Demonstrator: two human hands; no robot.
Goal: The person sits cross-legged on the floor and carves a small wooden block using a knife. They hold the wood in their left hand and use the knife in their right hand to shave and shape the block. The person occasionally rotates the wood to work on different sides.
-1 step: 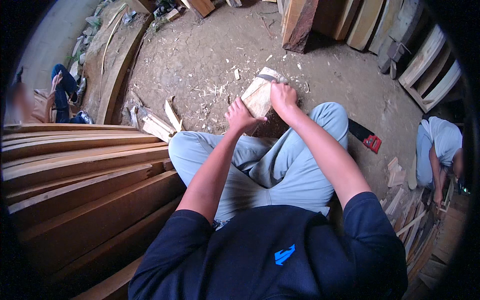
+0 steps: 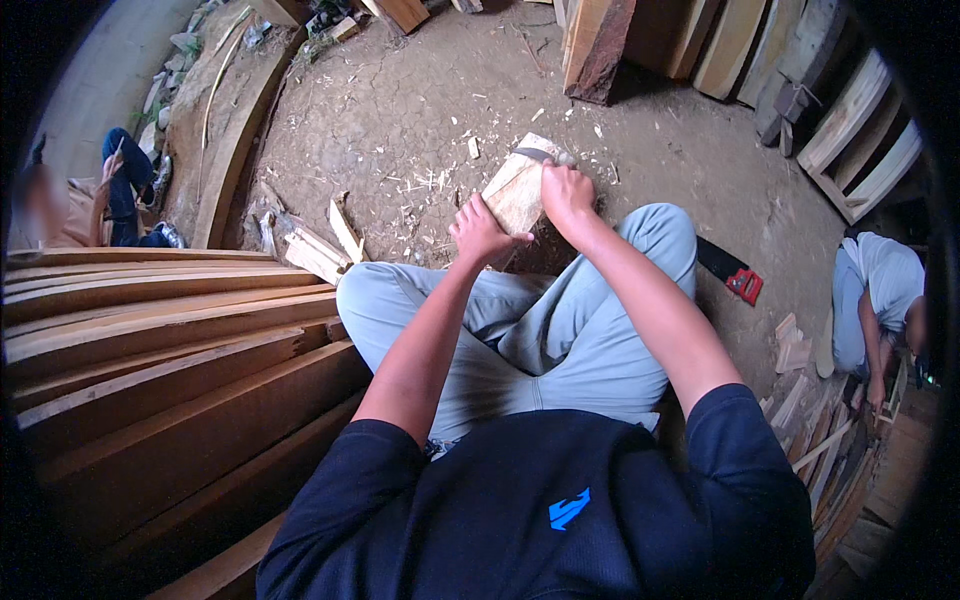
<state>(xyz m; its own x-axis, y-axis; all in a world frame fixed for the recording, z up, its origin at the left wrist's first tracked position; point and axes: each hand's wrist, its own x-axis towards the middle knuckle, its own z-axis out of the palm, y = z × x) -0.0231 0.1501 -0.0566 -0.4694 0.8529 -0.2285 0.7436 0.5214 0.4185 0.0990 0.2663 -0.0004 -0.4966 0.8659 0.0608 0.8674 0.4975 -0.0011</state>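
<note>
A pale block of wood (image 2: 515, 200) is tilted in front of my crossed legs. My left hand (image 2: 480, 230) is closed round its near left side, with the thumb at the lower end. In my right hand (image 2: 567, 190) is a knife (image 2: 533, 154), gripped in a fist near the block's far right edge. Its dark blade lies across the top part of the wood, pointing left. My fingers hide most of the handle.
Wood shavings (image 2: 430, 182) litter the dirt floor. A red-handled saw (image 2: 744, 284) lies by my right knee. Stacked planks (image 2: 150, 330) rise at left, and split offcuts (image 2: 315, 252) sit beside them. Other people crouch at far left (image 2: 70, 210) and far right (image 2: 880, 290).
My hands, the knife and the wood block look the same. At far left the other person's raised hand has shifted slightly.
</note>
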